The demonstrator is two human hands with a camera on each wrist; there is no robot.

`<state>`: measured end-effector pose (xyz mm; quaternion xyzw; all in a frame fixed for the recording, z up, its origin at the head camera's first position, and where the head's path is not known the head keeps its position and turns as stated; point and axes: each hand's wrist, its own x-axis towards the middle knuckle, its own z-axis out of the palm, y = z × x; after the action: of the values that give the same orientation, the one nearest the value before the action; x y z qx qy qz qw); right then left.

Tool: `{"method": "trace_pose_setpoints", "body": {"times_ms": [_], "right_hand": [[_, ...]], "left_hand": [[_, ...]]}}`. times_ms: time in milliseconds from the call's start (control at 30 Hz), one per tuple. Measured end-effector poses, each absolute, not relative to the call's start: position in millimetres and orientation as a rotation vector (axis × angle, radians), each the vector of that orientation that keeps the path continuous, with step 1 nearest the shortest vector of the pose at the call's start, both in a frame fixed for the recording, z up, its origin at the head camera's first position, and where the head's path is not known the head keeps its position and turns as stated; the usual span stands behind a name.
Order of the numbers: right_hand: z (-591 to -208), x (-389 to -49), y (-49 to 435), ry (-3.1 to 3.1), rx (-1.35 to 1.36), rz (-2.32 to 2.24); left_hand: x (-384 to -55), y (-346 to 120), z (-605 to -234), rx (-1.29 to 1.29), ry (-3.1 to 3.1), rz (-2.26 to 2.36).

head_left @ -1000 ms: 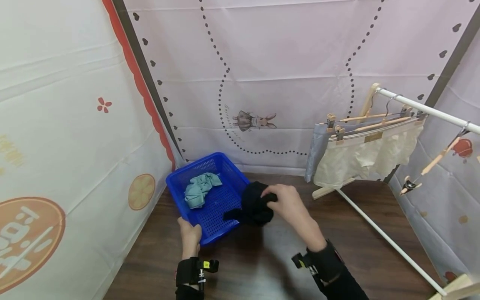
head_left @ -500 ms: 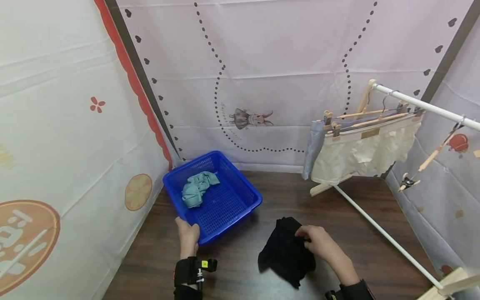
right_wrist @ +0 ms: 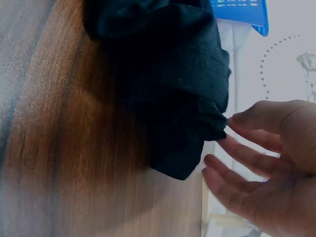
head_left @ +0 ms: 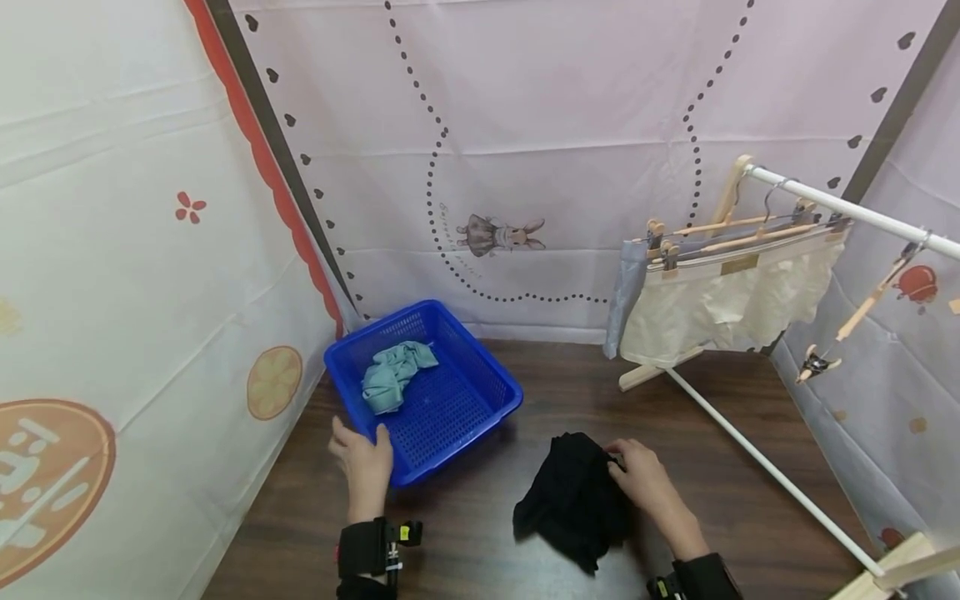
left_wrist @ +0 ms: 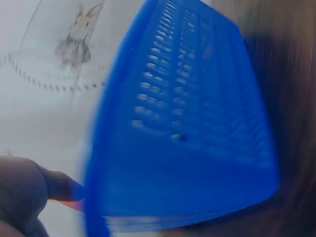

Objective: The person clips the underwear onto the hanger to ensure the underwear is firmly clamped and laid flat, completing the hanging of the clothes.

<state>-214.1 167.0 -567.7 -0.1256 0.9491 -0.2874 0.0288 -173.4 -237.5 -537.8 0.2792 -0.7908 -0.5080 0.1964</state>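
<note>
Unlike half a second ago, the one blue basket (head_left: 442,408) is no longer grasped by the left hand (head_left: 363,467), whose grip is spread. One black cloth (head_left: 573,504) is laid on the counter (head_left: 457,533), its edge touched by the right hand (head_left: 648,483); whether that grip is pinched cannot be told. One green cloth (head_left: 397,375) is contained in the basket.

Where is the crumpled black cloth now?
In the head view, the crumpled black cloth is on the brown wood-grain surface, right of the blue plastic basket, with the right hand at its right edge.
</note>
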Motion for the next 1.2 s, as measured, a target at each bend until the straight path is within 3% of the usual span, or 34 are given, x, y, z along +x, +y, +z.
{"method": "trace_pose_setpoints", "body": {"times_ms": [200, 333, 433, 633, 767, 1067, 1200], "right_hand": [[-579.0, -230.1, 150.1, 2.906, -0.527, -0.843], [-581.4, -240.4, 141.9, 2.910, -0.613, -0.811], [-579.3, -249.6, 140.3, 2.915, -0.632, -0.790], [-577.6, -259.1, 144.9, 2.727, -0.629, -0.852], [-583.1, -258.3, 149.1, 2.643, -0.637, -0.924], [-592.1, -251.2, 159.9, 2.743, -0.656, -1.101], [-587.9, -248.9, 160.2, 2.780, -0.574, -1.167]], "left_hand": [[-172.5, -192.3, -504.0, 0.206, -2.046, -1.102], [-173.2, -141.9, -500.7, -0.254, -2.094, -1.286], [-180.6, -102.8, -514.9, -0.451, -2.382, -1.417], [-209.9, -50.1, -563.5, -0.291, -3.011, -1.339], [-222.4, -36.8, -582.6, -0.155, -3.073, -1.333], [-214.4, -45.3, -581.8, -0.368, -2.889, -1.267], [-205.9, -56.6, -571.0, -0.295, -2.820, -1.326]]}}
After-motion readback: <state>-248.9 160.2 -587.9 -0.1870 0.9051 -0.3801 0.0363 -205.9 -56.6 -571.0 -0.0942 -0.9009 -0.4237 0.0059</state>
